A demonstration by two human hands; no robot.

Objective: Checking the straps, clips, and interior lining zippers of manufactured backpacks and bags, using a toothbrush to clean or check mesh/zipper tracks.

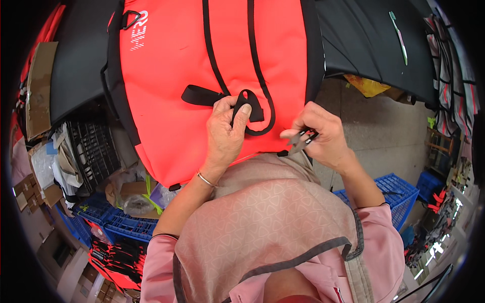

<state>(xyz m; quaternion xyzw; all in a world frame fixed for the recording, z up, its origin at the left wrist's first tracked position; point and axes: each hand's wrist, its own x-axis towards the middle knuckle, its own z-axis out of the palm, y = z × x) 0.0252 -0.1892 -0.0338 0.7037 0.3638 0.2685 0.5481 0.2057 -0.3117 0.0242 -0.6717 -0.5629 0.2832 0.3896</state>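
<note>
Strap [257,112] pinched in L hand [224,129], over red bag [172,86]; R hand [326,135] grips snips [298,145] nrby.

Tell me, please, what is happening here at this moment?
A person is handling a bright orange-red bag that lies across a black table. The left hand pinches a folded piece of black strap over the bag. The right hand holds small metal snips near the bag's lower right edge, apart from that strap. A toothbrush lies on the table, to the right of the bag.
</note>
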